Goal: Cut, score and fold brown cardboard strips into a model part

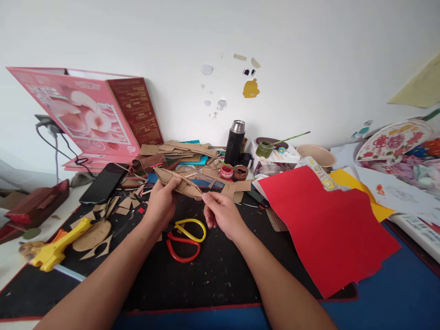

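Observation:
Above the black mat, a long narrow cardboard piece (pixel 187 187) with pointed ends is held between both hands. My left hand (pixel 161 199) is closed on its left part, thumb on top. With thumb and fingertips, my right hand (pixel 222 213) pinches its right tip. Just below the hands lie scissors (pixel 185 243) with one yellow and one red handle loop; their blades are mostly hidden under my left hand. Cardboard scraps (pixel 127 201) are scattered left of my left hand.
A yellow glue gun (pixel 62 247) and a phone (pixel 103 183) lie at left. Behind stand a black thermos (pixel 235 144), open paint jars (pixel 240 172) and stacked cardboard strips (pixel 178 149). Red paper (pixel 319 224) covers the right. A pink box (pixel 92 112) stands at back left.

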A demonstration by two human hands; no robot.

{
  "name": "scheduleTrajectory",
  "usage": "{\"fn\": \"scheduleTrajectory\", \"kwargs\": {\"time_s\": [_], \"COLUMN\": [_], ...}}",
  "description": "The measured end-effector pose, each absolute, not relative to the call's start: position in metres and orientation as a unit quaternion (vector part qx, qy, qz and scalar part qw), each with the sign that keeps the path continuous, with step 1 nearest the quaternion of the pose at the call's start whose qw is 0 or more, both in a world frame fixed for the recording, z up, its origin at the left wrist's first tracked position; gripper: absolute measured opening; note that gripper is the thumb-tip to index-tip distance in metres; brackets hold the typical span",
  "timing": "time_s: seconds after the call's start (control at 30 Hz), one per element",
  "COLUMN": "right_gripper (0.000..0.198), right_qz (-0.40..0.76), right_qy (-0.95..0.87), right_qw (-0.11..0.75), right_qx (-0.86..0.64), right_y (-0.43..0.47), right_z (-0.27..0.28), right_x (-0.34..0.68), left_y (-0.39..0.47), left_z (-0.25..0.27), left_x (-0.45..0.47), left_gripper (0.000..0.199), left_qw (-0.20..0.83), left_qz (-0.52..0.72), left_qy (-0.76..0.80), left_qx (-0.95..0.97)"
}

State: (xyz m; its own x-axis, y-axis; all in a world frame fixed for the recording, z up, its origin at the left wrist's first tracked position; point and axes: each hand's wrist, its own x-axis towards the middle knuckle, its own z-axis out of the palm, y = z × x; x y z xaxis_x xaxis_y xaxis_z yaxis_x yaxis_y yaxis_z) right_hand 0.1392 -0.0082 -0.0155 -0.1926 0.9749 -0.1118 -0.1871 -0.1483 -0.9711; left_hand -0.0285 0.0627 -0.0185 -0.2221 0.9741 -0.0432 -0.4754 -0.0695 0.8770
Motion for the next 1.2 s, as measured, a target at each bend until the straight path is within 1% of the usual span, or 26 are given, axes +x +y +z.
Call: {"fn": "scheduleTrajectory", "kwargs": {"time_s": [0.1,0.3,0.43,0.53,0.67,0.87,1.07,1.2], "right_gripper": [0.048,0.052,0.061,0.066,0.06,0.05,0.047,0.047], "right_qz": [0.615,0.61,0.629,0.635,0.636,0.624,0.569,0.56], "right_qy": [-0.46,-0.452,-0.431,-0.415,-0.41,-0.434,-0.478,-0.484], "right_qw": [0.469,0.467,0.469,0.478,0.484,0.467,0.461,0.456], "right_qx": [-0.436,-0.453,-0.445,-0.442,-0.44,-0.452,-0.484,-0.494], "right_y": [-0.0078,-0.0071,-0.0065,-0.0063,-0.0073,-0.0079,-0.008,-0.0082], "right_z": [-0.0185,-0.021,-0.0177,-0.0156,-0.0143,-0.0152,-0.0178,-0.018], "right_x": [0.1383,0.137,0.1389,0.1404,0.1402,0.1388,0.1363,0.1359], "left_y": [0.063,0.064,0.0649,0.0658,0.066,0.0651,0.0651,0.0643], "left_z": [-0.0205,-0.0218,-0.0203,-0.0191,-0.0192,-0.023,-0.0262,-0.0259], "left_x": [-0.0284,-0.0294,-0.0302,-0.0317,-0.0328,-0.0316,-0.0307,-0.0298], "left_gripper": [0.046,0.045,0.047,0.045,0.043,0.043,0.046,0.046], "left_qw": [0.541,0.503,0.516,0.516,0.519,0.506,0.503,0.502], "left_qz": [0.664,0.671,0.674,0.679,0.678,0.677,0.671,0.67], "left_qy": [0.416,0.428,0.416,0.409,0.409,0.416,0.43,0.433], "left_qx": [0.306,0.337,0.325,0.325,0.322,0.336,0.334,0.334]}}
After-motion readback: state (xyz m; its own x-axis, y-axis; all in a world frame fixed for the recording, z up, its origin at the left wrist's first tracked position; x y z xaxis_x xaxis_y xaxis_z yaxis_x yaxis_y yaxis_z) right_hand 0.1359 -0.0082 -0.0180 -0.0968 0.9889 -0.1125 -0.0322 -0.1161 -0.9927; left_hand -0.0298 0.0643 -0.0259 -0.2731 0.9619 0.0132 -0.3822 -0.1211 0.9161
